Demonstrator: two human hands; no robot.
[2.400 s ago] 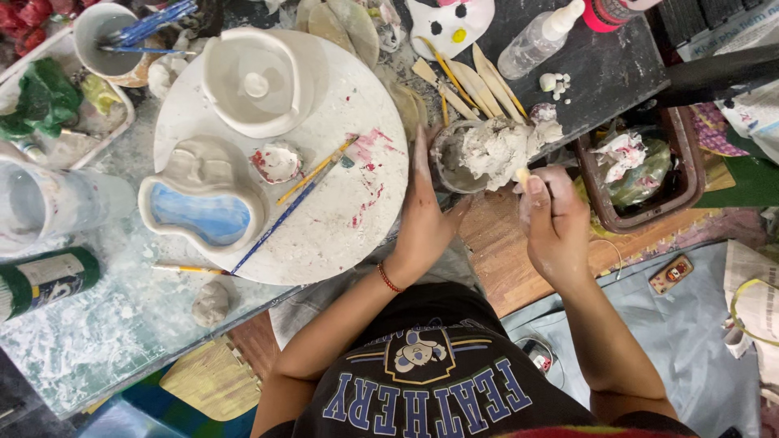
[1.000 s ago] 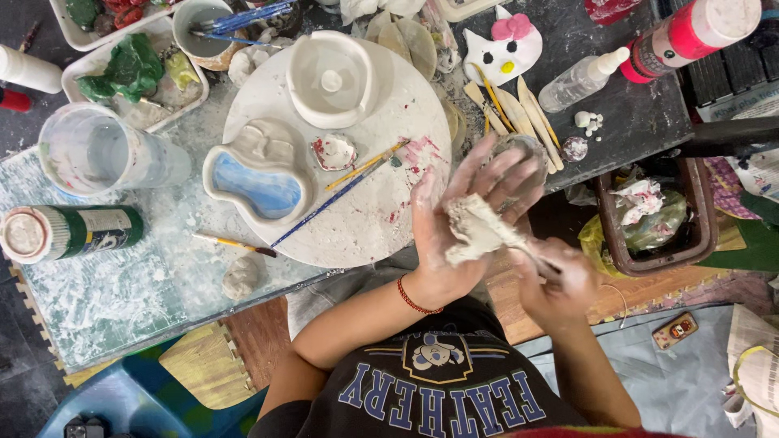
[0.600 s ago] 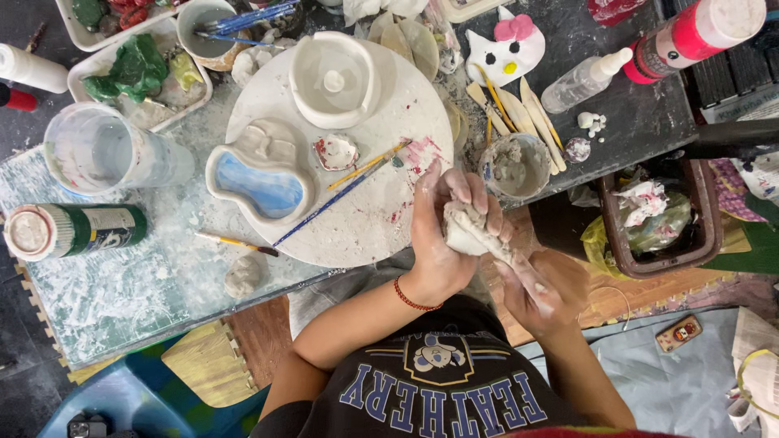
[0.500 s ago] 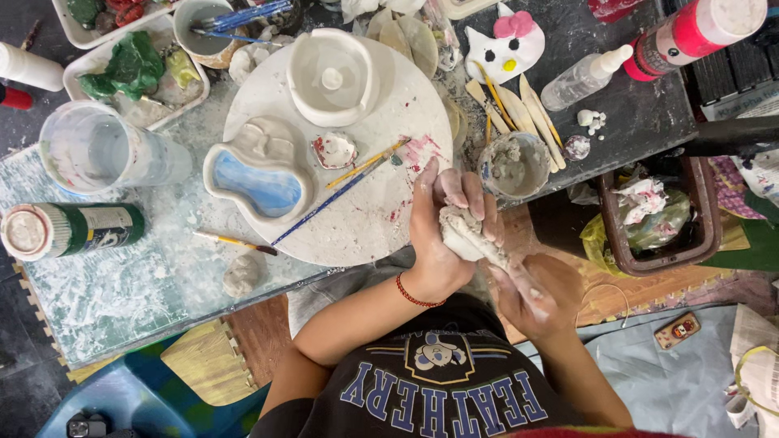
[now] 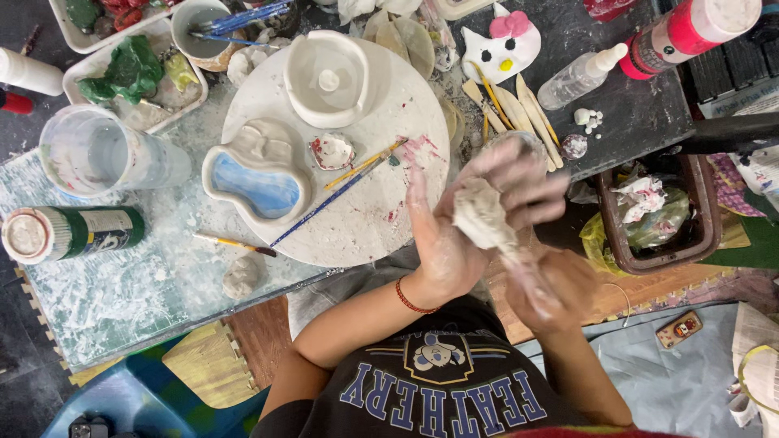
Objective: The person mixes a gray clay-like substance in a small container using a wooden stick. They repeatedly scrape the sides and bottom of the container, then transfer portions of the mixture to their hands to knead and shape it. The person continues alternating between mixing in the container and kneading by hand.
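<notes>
Since a moment ago your left hand (image 5: 442, 243) has spread open under the clay lump (image 5: 480, 217), which your blurred right hand (image 5: 545, 280) presses, beside the round white board (image 5: 381, 219); you're mid-kneading, so next calls for even squeezing.

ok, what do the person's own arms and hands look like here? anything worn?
Both arms are bare from the short sleeves down. The left hand is smeared with pale clay residue, and a thin red bracelet circles its wrist. The right hand is motion-blurred, also clay-smeared; no ring or watch can be made out. The dark T-shirt has a printed front.
</notes>
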